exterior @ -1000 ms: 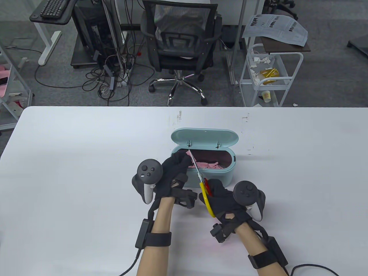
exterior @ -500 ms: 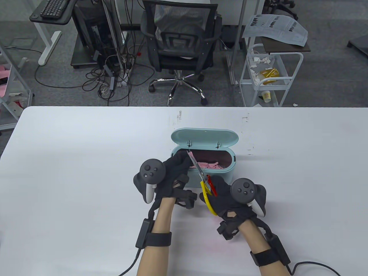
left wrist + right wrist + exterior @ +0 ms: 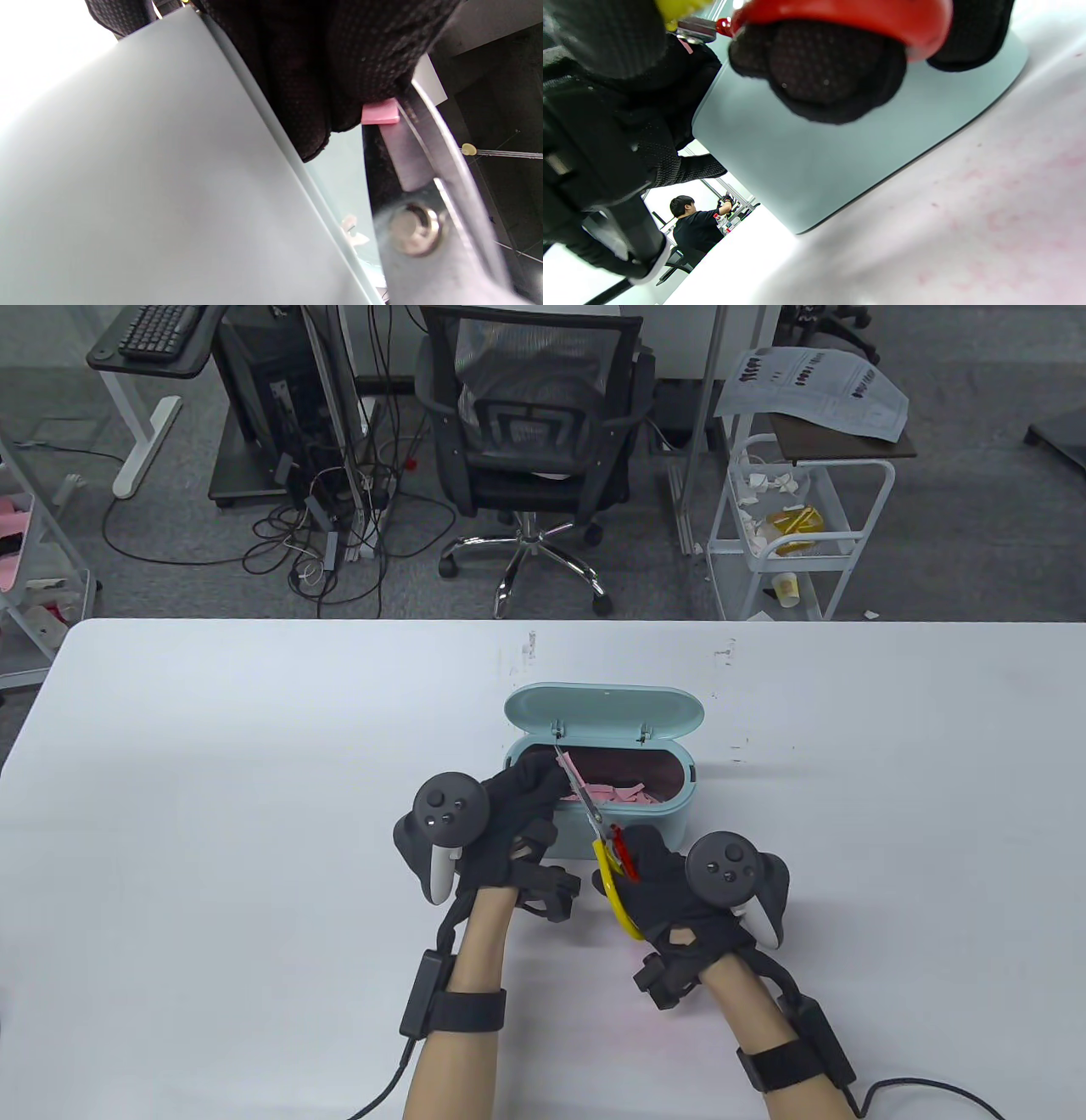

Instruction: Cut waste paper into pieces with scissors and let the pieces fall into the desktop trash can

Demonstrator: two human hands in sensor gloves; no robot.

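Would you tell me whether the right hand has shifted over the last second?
Yes. The right hand has moved slightly toward the table's right side and a little toward the trash can, which has stayed put.

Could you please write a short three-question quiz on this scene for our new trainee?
1. True or false: the lid of the trash can is closed.
2. Which hand has its grip on the scissors? A) left hand B) right hand
3. Fill in: the paper strip pinched in the left hand is ____ in colour.

Key: 1. False, the lid stands open behind the can. 2. B, its fingers sit in the red and yellow handles. 3. Pink, like the pieces already in the can.
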